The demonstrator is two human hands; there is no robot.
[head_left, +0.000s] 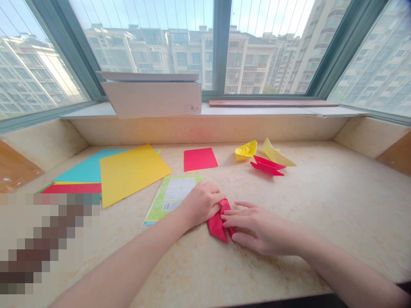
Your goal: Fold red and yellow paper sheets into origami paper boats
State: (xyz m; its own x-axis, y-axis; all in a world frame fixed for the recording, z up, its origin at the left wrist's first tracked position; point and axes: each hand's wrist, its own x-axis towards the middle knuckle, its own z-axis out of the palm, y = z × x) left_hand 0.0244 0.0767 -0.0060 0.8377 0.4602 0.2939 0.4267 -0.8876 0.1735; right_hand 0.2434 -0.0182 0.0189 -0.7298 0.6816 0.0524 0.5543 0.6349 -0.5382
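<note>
A partly folded piece of red paper (217, 224) lies on the marble sill between my hands. My left hand (201, 202) has its fingers curled and pressed down on the paper's upper left part. My right hand (253, 227) rests on the right side of the paper with its fingers stretched out flat and pressing on it. Most of the paper's right half is hidden under those fingers.
Large yellow (131, 172), teal (86, 167) and red sheets are stacked at left, beside a green instruction packet (171, 194). A red square (199, 159) lies at the back, with finished yellow (246, 150) and red (267, 166) folded pieces to its right. A white box (154, 99) stands on the window ledge.
</note>
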